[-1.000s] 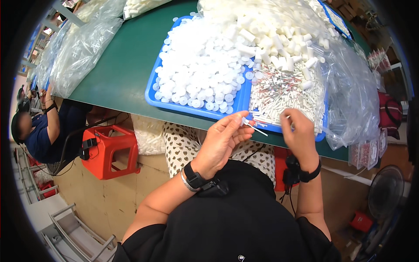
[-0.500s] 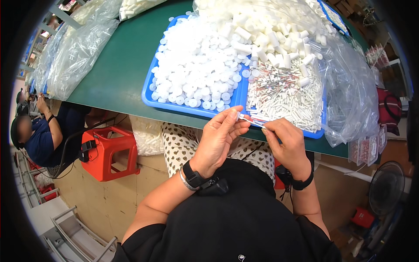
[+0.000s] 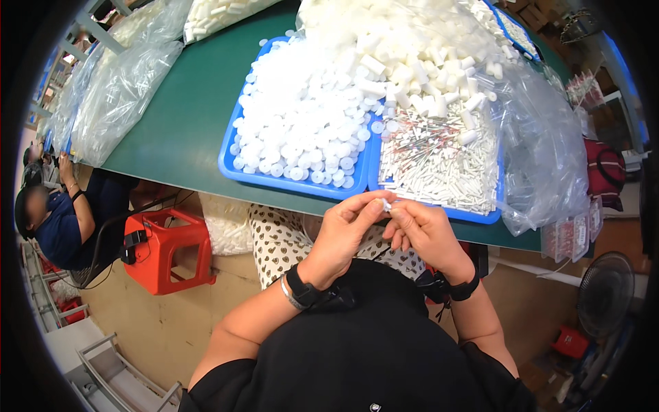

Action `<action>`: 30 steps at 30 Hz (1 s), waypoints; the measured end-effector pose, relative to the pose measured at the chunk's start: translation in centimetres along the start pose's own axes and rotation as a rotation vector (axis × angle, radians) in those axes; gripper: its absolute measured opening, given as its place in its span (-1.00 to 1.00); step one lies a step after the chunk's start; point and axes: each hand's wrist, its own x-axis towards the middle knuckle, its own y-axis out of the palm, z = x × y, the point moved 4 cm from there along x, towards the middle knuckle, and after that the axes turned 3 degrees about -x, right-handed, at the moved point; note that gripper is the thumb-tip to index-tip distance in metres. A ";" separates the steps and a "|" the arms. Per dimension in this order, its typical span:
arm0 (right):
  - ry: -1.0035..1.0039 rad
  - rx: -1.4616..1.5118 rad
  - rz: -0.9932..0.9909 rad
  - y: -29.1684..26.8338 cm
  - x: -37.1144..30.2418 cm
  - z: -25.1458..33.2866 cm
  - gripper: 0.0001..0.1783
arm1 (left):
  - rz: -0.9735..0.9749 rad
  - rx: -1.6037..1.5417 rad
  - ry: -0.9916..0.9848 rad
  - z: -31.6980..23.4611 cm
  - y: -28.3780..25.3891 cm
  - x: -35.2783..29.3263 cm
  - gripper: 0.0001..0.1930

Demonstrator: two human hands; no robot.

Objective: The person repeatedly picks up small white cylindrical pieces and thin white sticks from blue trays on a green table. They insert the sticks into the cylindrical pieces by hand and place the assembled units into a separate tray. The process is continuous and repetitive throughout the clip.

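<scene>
My left hand (image 3: pixel 349 225) pinches a small white piece (image 3: pixel 386 205) between thumb and fingertips. Against it from the other side, the thumb and forefinger of my right hand (image 3: pixel 427 232) are closed on the same piece. Fingers cover most of it, so its full shape is hidden. Both hands are in front of the near edge of two blue trays. The left tray (image 3: pixel 292 185) is heaped with translucent white discs (image 3: pixel 302 130). Thin white rods (image 3: pixel 439 182), some with red parts, fill the right tray (image 3: pixel 473 217).
White cylinders (image 3: pixel 446 86) spill from a clear plastic bag (image 3: pixel 542 158) over the right tray. More plastic bags (image 3: pixel 127 96) lie at the left of the green table (image 3: pixel 185 123). A red stool (image 3: pixel 168 250) stands at left, near a seated person (image 3: pixel 65 220). A fan (image 3: pixel 605 295) is at right.
My hands have come together, fingertips now meeting; the right hand moved left. The thin rod with red and white parts seen between them before is now mostly hidden. The view has shifted slightly.
</scene>
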 end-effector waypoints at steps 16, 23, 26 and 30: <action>-0.258 -1.226 -0.600 -14.4 4.2 0.8 -0.70 | 0.032 -0.194 -0.068 0.4 -1.2 0.2 -0.59; -0.382 -0.592 -0.271 -4.5 0.0 3.1 -0.75 | 0.126 -0.109 0.061 -1.5 0.1 0.2 -0.63; -0.243 -0.348 -0.112 -2.1 -0.9 2.0 -0.72 | 0.167 0.000 0.048 -0.7 0.7 0.2 -0.67; -0.176 -0.091 -0.134 -1.8 -1.1 -0.4 -0.68 | 0.160 0.010 0.041 -0.6 0.7 0.1 -0.68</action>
